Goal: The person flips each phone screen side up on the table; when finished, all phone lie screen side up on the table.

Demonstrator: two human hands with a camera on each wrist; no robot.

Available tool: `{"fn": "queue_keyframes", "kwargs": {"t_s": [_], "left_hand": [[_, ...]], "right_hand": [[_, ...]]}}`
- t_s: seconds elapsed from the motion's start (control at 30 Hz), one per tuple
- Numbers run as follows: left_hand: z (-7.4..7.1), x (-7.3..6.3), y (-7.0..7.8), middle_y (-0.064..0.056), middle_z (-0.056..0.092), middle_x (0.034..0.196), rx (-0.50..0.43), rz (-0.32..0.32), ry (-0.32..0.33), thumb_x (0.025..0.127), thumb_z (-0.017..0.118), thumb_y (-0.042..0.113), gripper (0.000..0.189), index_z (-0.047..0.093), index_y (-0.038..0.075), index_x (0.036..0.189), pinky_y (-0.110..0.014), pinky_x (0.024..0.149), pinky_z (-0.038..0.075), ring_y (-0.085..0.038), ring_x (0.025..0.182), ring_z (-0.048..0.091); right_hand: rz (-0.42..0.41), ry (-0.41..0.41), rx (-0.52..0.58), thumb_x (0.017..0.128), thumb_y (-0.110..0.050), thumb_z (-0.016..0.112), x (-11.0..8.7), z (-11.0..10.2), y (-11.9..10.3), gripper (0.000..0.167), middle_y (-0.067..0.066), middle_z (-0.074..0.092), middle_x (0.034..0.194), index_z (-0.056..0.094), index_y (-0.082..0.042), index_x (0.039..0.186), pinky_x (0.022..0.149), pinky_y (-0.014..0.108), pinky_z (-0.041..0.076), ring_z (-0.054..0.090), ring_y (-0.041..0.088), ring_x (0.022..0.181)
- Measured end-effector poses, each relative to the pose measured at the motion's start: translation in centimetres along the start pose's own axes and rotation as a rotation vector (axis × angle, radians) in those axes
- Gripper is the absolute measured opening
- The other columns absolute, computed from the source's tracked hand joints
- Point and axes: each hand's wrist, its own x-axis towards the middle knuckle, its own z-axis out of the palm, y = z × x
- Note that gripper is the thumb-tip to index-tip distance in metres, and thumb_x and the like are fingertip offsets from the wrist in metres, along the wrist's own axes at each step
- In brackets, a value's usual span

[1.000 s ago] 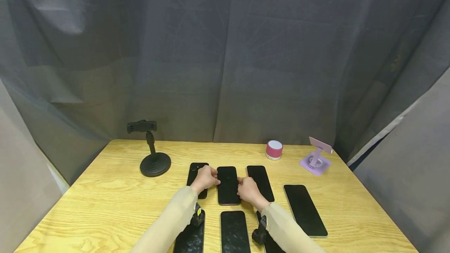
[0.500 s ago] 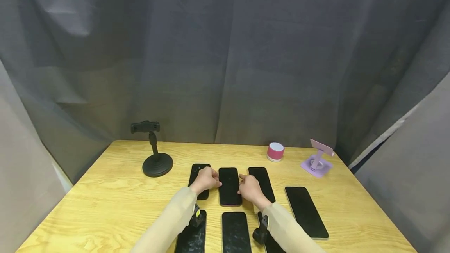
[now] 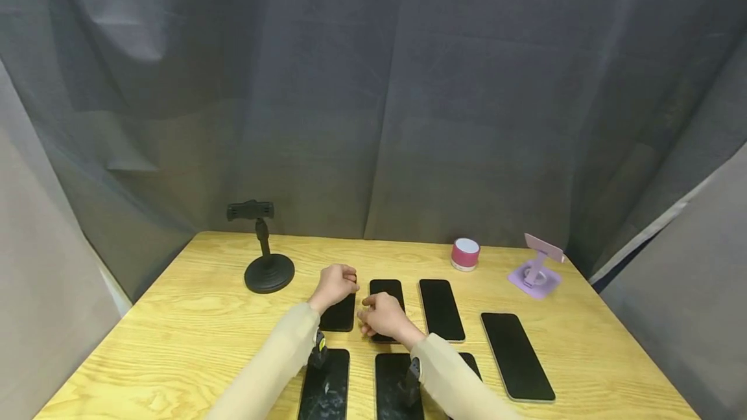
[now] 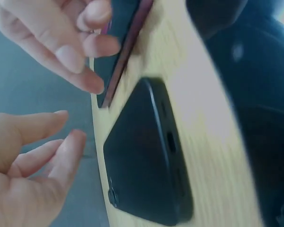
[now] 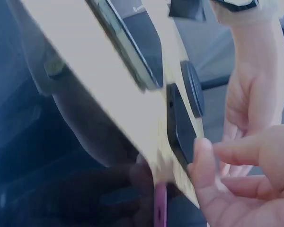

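Note:
My left hand [image 3: 334, 285] hovers over the far end of the black phone [image 3: 340, 316] at the back left, its fingers loosely bent and holding nothing. In the left wrist view a gap shows between that hand and the black phone [image 4: 137, 151]. My right hand [image 3: 385, 317] is above the dark-screened, pink-edged phone [image 3: 386, 287] in the back middle, covering part of it. Thumb and fingers of the right hand [image 5: 248, 182] are apart in the right wrist view, with nothing between them. All these phones lie flat.
Another phone [image 3: 441, 310] lies at the back right, and one more [image 3: 518, 355] further right. Three are in front, partly under my sleeves. A black phone stand [image 3: 268, 272], a pink round speaker [image 3: 465, 255] and a purple phone stand [image 3: 533, 277] stand behind.
Both hands have moved left: the left from beside the middle phone to over the back-left phone, the right from the middle phone's right edge to above it. The view has swung slightly left.

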Motion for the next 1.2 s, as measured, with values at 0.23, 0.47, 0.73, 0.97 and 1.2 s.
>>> {"fn": "queue_keyframes", "kwargs": {"t_s": [0.23,0.47,0.73,0.97,1.2], "left_hand": [[-0.7,0.8,-0.9,-0.024,0.068,0.106,0.153,0.067,0.071,0.081,0.069,-0.001,0.033,0.064,-0.011,0.112,-0.043,0.083,0.055,-0.037,0.098,0.066],[-1.7,1.0,-2.4,-0.025,0.058,0.127,0.271,-0.027,-0.013,0.081,0.074,0.008,0.051,0.056,-0.008,0.126,-0.049,0.096,0.048,-0.041,0.117,0.055],[-2.4,1.1,-3.5,-0.025,0.046,0.142,0.293,-0.083,-0.183,0.083,0.075,0.019,0.073,0.039,-0.005,0.142,-0.051,0.107,0.038,-0.041,0.131,0.043],[-2.3,1.1,-3.8,-0.026,0.041,0.144,0.346,-0.098,-0.185,0.084,0.075,0.027,0.08,0.034,-0.004,0.145,-0.057,0.108,0.033,-0.047,0.132,0.036],[-2.5,0.7,-3.6,-0.026,0.04,0.143,0.353,-0.122,-0.181,0.082,0.076,0.03,0.082,0.034,0.0,0.146,-0.058,0.104,0.036,-0.045,0.129,0.035]], "right_hand": [[0.049,-0.051,-0.036,0.088,-0.006,0.066,0.3,1.5,-0.8,0.054,0.009,0.068,0.063,0.045,0.019,0.13,0.051,0.025,0.054,0.065,0.015,0.052],[0.072,-0.058,-0.073,0.084,-0.006,0.071,0.3,2.1,-0.8,0.057,0.009,0.067,0.06,0.047,0.019,0.129,0.052,0.025,0.055,0.065,0.015,0.051],[0.069,-0.037,-0.132,0.082,-0.004,0.073,0.2,2.5,-1.1,0.056,0.008,0.065,0.057,0.048,0.02,0.127,0.053,0.024,0.053,0.064,0.017,0.051],[0.036,-0.004,-0.18,0.081,-0.004,0.074,0.2,3.1,-0.9,0.057,0.004,0.06,0.051,0.049,0.021,0.125,0.042,0.019,0.041,0.055,0.01,0.043],[0.001,0.019,-0.287,0.079,-0.01,0.077,0.2,3.4,-1.1,0.058,0.009,0.06,0.055,0.051,0.024,0.118,0.046,0.021,0.04,0.045,0.01,0.04]]}}
